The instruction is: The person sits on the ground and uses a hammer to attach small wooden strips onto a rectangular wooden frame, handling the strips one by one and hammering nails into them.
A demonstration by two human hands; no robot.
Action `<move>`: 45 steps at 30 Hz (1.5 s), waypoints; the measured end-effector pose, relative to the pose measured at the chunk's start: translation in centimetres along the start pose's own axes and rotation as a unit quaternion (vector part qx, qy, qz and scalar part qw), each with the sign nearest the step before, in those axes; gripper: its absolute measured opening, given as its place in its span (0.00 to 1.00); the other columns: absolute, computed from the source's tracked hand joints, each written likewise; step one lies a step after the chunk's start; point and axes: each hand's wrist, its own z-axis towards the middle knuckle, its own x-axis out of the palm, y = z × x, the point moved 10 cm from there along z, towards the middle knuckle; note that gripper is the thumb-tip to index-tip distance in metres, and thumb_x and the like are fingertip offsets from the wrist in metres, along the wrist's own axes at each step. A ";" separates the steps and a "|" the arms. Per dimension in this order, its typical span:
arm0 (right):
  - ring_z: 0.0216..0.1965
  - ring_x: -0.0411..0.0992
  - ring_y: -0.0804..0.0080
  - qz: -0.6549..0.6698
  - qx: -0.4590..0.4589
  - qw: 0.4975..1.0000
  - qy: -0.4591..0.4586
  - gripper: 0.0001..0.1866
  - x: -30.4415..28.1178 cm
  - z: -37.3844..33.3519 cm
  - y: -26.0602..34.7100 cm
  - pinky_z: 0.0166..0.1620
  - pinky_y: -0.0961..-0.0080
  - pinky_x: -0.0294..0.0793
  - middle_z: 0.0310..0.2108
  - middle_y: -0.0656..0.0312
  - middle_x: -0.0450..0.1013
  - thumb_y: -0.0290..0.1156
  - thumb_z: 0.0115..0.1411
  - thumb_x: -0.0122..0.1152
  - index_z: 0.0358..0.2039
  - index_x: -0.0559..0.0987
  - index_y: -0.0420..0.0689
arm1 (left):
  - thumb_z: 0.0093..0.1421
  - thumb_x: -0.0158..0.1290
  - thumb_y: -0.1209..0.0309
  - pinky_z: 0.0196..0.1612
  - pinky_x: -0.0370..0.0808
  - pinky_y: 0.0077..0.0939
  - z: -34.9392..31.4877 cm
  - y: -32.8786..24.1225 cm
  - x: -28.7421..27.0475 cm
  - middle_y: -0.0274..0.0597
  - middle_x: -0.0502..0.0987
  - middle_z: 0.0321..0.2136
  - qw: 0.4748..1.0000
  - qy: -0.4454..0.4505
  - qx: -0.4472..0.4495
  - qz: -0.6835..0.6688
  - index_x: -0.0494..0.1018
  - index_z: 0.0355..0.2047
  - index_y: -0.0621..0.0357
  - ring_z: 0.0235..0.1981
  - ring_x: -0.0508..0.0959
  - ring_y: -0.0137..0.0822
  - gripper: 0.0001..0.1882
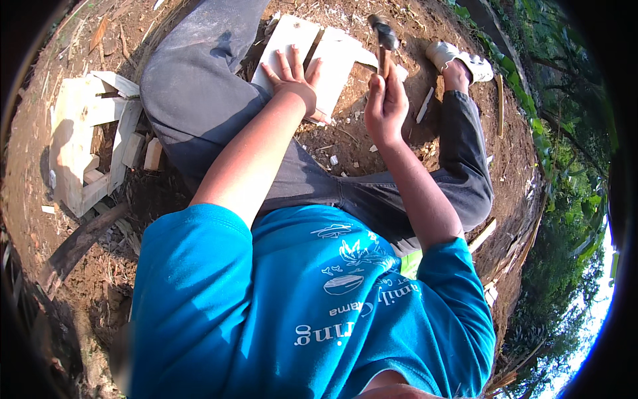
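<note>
Where the left hand (291,86) meets the boards (287,41): palm down, fingers spread, arm (249,146) reaching forward.
Right hand (387,110): curled around the handle of the hammer (383,34), thumb along it, dark head pointing away from the person.
Count: two wide pale boards side by side, one hammer, one wooden frame (68,146).
Boards' place: between the bent legs (193,83), partly under the left hand, left of the right hand.
Frame: on the ground (30,139), beyond the left leg.

One hammer (383,34), two grips (291,88) (387,112), one shoe (444,54) show.
</note>
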 end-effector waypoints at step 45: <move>0.25 0.63 0.86 0.152 0.203 0.955 0.154 0.21 2.5 0.3 -4.8 0.30 0.80 0.65 0.23 0.73 0.65 0.44 0.77 0.46 0.55 0.79 0.42 | 0.39 0.62 0.22 0.66 0.34 0.85 -0.4 0.0 -0.9 0.63 0.18 0.74 1.000 -0.009 -0.006 0.004 0.22 0.76 0.39 0.73 0.22 0.73 0.80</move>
